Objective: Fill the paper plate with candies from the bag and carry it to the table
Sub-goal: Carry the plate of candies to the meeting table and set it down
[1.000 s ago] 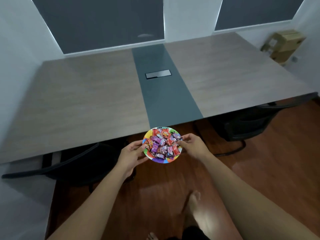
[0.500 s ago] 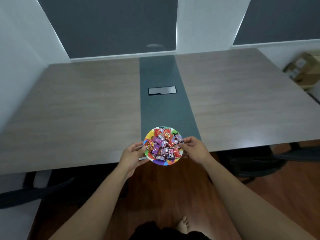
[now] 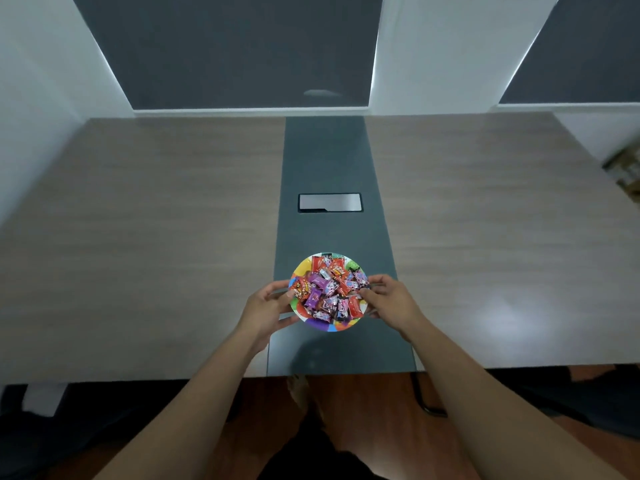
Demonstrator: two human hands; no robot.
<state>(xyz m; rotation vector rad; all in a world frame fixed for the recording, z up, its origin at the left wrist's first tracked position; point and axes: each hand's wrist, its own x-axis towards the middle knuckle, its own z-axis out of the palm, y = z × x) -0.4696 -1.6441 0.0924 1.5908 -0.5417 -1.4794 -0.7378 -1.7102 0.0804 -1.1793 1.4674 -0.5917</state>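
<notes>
Two hands hold the paper plate by opposite rims: left hand clamped on the left edge, right hand clamped on the right edge, thumbs over the top, fingers presumably under.

Plate piled with candies, red and purple wrappers, heaped to the rim. No bag in view.

Plate sits over the dark centre strip of the bench, near the front edge. Cannot tell whether it hangs just above the surface or touches it; a soft shadow below on the strip suggests it is still slightly raised.

Rectangular hatch set in the strip, well beyond the plate. Wooden floor and a bare foot show below the bench edge.

Judgement: filling is done, carry nearly done; step in hand is the set-down.

To do it well:
- Keep the plate level; paper flexes, and a heaped load slides off the low side.
- Lower both rims together, evenly.
- Land it well clear of the front edge, fully on the strip.
- Let the base bear the weight before loosening either grip.
- Draw the fingers out sideways, low and slow, so the rim is not lifted or tipped.
- Watch the wrappers nearest the rim at the right thumb.
</notes>
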